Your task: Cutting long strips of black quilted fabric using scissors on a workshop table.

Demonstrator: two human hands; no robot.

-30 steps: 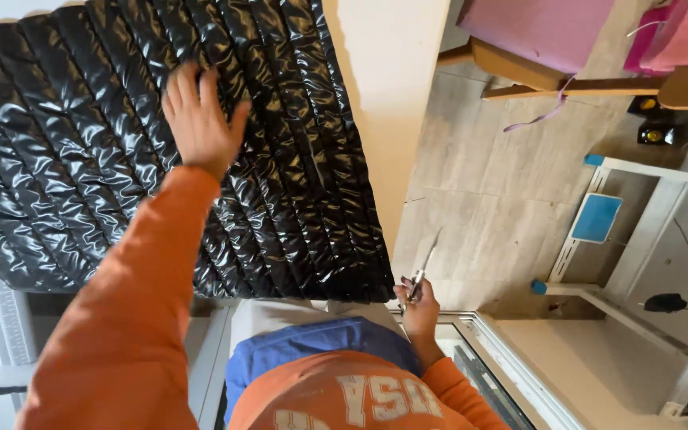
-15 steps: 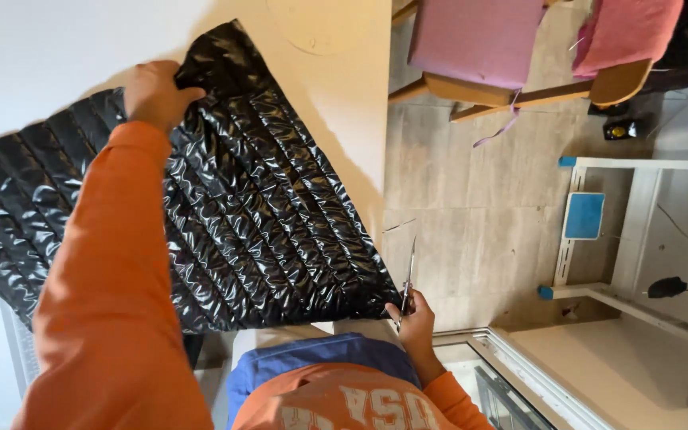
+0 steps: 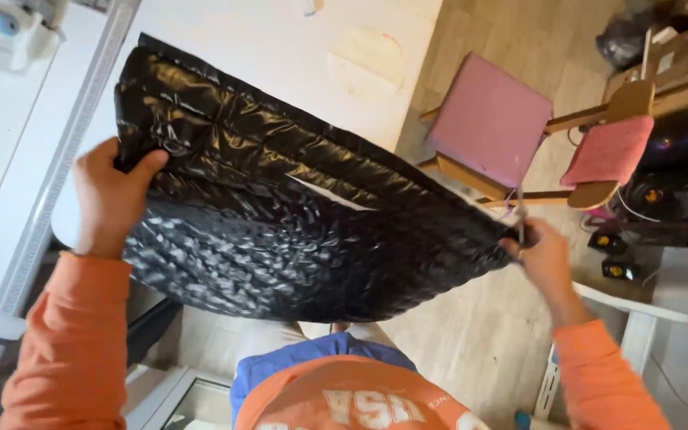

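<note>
My left hand [image 3: 111, 197] clamps the black quilted sheet [image 3: 280, 215]; right hand [image 3: 541, 259] pinches its far corner, seemingly alongside thin scissors [image 3: 520, 209].

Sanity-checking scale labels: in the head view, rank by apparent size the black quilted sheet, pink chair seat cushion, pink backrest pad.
1. black quilted sheet, largest, though nearest the camera
2. pink chair seat cushion
3. pink backrest pad, smallest

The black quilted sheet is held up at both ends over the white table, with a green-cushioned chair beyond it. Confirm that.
Not quite: the chair cushion is pink, not green, as the head view shows. The rest holds: the left hand and right hand hold the black quilted sheet over the white table.
</note>
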